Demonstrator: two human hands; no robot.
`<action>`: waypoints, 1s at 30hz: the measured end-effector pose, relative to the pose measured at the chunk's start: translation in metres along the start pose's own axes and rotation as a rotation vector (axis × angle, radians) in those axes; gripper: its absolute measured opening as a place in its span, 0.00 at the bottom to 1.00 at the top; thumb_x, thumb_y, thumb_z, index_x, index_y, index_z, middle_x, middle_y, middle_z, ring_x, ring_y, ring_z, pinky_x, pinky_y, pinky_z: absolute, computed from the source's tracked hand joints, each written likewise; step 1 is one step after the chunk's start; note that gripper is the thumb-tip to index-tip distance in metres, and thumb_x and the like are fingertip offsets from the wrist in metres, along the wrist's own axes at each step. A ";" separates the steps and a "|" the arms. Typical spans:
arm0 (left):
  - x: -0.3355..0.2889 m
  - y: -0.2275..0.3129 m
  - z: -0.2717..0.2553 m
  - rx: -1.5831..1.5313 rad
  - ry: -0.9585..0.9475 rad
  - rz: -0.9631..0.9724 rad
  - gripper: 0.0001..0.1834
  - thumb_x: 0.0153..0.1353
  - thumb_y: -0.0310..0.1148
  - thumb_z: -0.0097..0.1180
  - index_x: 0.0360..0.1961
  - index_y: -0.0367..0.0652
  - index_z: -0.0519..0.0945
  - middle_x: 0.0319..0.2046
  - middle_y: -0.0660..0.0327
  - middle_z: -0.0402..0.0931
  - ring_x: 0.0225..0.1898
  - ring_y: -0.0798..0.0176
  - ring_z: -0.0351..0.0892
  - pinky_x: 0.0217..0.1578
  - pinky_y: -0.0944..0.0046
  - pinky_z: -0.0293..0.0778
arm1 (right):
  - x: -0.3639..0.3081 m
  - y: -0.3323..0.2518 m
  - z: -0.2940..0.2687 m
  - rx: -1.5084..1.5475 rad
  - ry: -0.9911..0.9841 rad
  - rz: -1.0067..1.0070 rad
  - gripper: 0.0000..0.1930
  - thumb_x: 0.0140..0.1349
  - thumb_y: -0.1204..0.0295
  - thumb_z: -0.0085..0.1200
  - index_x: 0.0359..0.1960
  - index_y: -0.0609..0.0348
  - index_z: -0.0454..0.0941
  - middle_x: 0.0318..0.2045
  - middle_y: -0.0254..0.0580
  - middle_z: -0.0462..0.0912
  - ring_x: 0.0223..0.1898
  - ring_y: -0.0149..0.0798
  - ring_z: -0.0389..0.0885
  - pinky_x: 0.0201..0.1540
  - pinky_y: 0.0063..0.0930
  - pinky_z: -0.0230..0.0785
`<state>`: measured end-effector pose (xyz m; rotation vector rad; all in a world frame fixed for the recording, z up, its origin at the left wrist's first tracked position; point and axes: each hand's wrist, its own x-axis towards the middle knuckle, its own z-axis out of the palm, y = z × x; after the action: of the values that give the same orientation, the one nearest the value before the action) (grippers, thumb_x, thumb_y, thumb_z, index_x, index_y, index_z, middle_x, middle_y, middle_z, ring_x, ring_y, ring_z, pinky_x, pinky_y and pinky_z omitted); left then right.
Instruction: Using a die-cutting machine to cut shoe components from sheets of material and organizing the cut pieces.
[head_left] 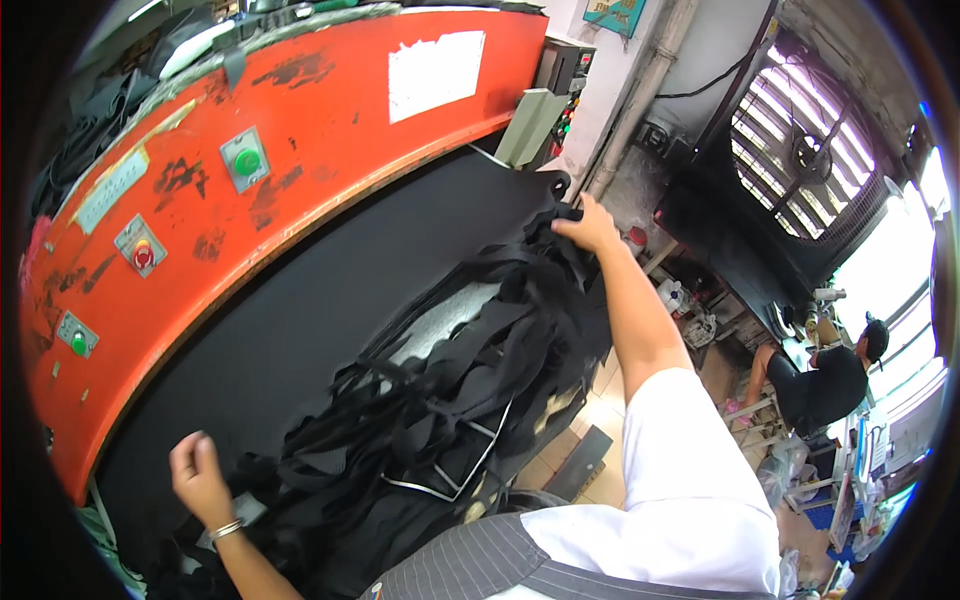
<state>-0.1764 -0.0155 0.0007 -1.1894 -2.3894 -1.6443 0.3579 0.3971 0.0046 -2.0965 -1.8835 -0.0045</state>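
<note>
A wide black sheet [330, 255] lies along the front of the orange machine [330, 80]. Its near side is covered by a tangled heap of black strips [510, 340]. My right hand [592, 228] reaches to the far right end of the heap, thumb and fingers closed around dark strip material there. At the lower left, my left hand [202, 485], with a bracelet at the wrist, hovers over or near the sheet. Its fingers are loosely bent, the thumb stands apart, and nothing shows in it; whether it touches the sheet is unclear.
Green buttons [247, 160] and a red knob [143, 256] sit on the machine's front. A grey-green control box [533, 128] stands at its right end. A thin metal frame [455, 492] pokes from the heap. A seated person [825, 385] works at the far right.
</note>
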 end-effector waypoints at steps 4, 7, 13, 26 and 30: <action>-0.014 0.090 0.119 -0.102 -0.532 0.336 0.05 0.53 0.23 0.57 0.32 0.37 0.81 0.33 0.55 0.80 0.36 0.57 0.80 0.40 0.63 0.75 | 0.002 0.039 0.069 0.019 -0.255 0.173 0.58 0.37 0.47 0.69 0.70 0.45 0.47 0.59 0.65 0.67 0.60 0.67 0.65 0.62 0.53 0.60; -0.024 0.114 0.184 -0.082 -0.860 0.398 0.09 0.55 0.22 0.55 0.37 0.37 0.81 0.39 0.52 0.80 0.41 0.51 0.80 0.44 0.59 0.75 | 0.002 0.026 0.075 0.083 -0.330 0.167 0.38 0.48 0.63 0.60 0.64 0.44 0.59 0.52 0.59 0.76 0.53 0.58 0.75 0.55 0.48 0.68; -0.038 0.122 0.231 0.573 -0.956 0.395 0.17 0.54 0.28 0.60 0.46 0.38 0.77 0.44 0.53 0.74 0.51 0.49 0.72 0.50 0.54 0.71 | -0.027 0.130 -0.023 0.006 -0.240 0.336 0.26 0.53 0.59 0.58 0.54 0.51 0.72 0.49 0.51 0.79 0.52 0.53 0.77 0.52 0.47 0.69; -0.051 0.106 0.221 0.592 -0.948 0.228 0.08 0.54 0.27 0.58 0.35 0.39 0.74 0.34 0.51 0.75 0.41 0.50 0.73 0.45 0.57 0.72 | -0.009 0.026 0.068 0.190 -0.195 -0.731 0.20 0.54 0.60 0.59 0.45 0.59 0.77 0.45 0.47 0.78 0.52 0.49 0.74 0.56 0.42 0.66; -0.051 0.106 0.185 -0.059 -0.836 -0.231 0.06 0.58 0.25 0.56 0.31 0.38 0.71 0.28 0.58 0.76 0.31 0.63 0.76 0.37 0.62 0.75 | 0.011 -0.001 0.072 -0.053 -0.462 -0.806 0.21 0.49 0.60 0.62 0.44 0.55 0.78 0.44 0.50 0.78 0.52 0.50 0.74 0.55 0.49 0.64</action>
<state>-0.0064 0.1206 -0.0187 -1.9888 -3.0382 -1.4516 0.3431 0.4251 -0.0613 -1.2895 -2.9021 0.2629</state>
